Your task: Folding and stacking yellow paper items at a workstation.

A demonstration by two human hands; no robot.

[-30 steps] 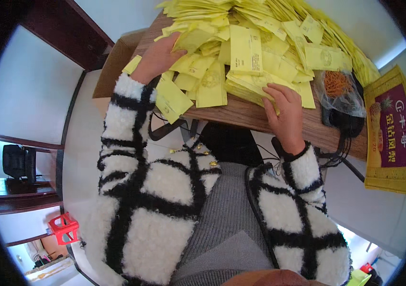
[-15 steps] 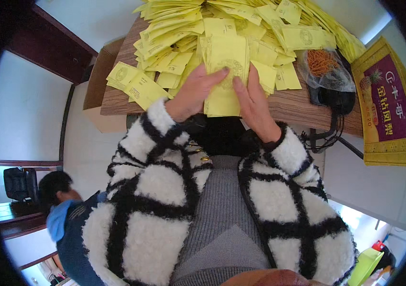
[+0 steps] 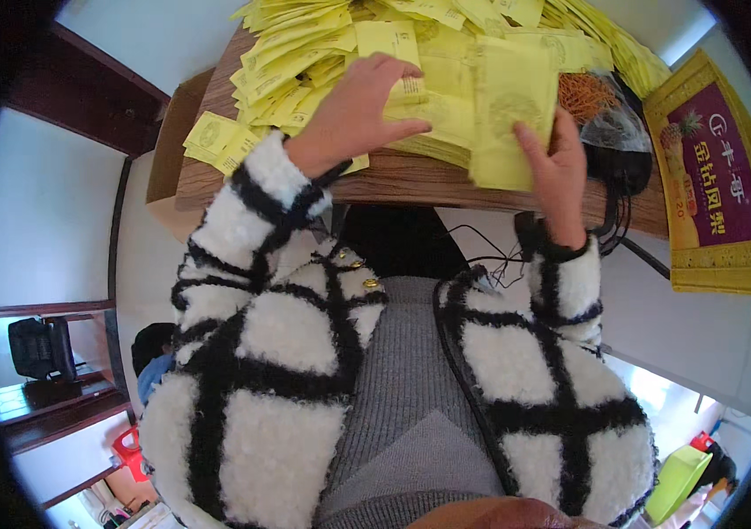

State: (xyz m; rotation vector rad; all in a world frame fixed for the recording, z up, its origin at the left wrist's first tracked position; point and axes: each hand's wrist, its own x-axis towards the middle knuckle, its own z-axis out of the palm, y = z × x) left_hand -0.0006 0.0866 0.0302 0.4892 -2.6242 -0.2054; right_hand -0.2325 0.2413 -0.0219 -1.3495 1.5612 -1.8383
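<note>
Left hand (image 3: 359,113): we see it spread flat on slips (image 3: 305,62), upper centre.
Right hand (image 3: 559,167): pinches a slip stack (image 3: 513,115).
Risk: we judge edge slips (image 3: 216,141) may slide off worktop (image 3: 393,181).

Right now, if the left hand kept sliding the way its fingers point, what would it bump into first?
Probably the stack of yellow envelopes that the right hand holds up; the left hand points across the envelope pile toward it, though depth is unclear.
</note>
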